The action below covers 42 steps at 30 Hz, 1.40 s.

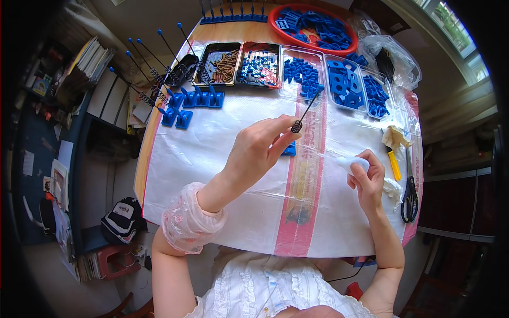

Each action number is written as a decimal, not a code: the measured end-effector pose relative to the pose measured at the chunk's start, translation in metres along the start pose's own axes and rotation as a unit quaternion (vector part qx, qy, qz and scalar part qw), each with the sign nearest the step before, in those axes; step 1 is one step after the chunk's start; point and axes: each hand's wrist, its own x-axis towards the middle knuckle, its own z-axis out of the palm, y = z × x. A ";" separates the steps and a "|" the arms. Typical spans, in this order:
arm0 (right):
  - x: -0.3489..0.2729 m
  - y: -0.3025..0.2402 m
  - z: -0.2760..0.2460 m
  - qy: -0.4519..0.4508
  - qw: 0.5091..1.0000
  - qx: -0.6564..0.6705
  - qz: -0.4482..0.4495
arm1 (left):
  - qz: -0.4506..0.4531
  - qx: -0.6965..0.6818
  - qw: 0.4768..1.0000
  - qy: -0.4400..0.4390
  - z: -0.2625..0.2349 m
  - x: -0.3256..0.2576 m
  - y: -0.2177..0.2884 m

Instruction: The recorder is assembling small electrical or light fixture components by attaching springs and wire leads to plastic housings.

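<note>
My left hand (257, 143) is closed in a pinch on a black coil spring (297, 126), whose thin black rod slants up to the right and ends in a blue ball. Below those fingers a blue plastic base (289, 149) shows on the sheet, partly hidden by the hand. To the right, my right hand (373, 180) grips a small white squeeze bottle (357, 165), its narrow tip pointing left. Several spring rods with blue ball ends (159, 95) stand in blue bases (199, 99) at the far left.
Along the far side are trays of brown screws (225, 64), white-and-blue small parts (259, 66) and blue pieces (302, 74), plus a red basin (274, 26) of blue parts. Black scissors (410, 199), a yellow-handled tool (394, 165) and crumpled tissue (395, 137) lie at the right.
</note>
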 end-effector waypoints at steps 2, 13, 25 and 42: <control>0.000 0.000 0.001 0.001 1.000 0.005 0.001 | -0.003 0.006 1.000 -0.001 -0.001 0.000 0.002; 0.001 -0.001 0.003 0.008 1.000 0.003 0.003 | 0.000 0.012 1.000 0.000 -0.001 0.001 0.002; 0.002 -0.001 0.000 0.010 0.998 0.055 0.018 | -0.004 0.006 1.000 0.007 0.000 0.000 0.001; 0.049 -0.047 -0.076 0.063 0.963 0.201 0.165 | -0.004 0.016 1.000 0.004 -0.001 0.000 0.003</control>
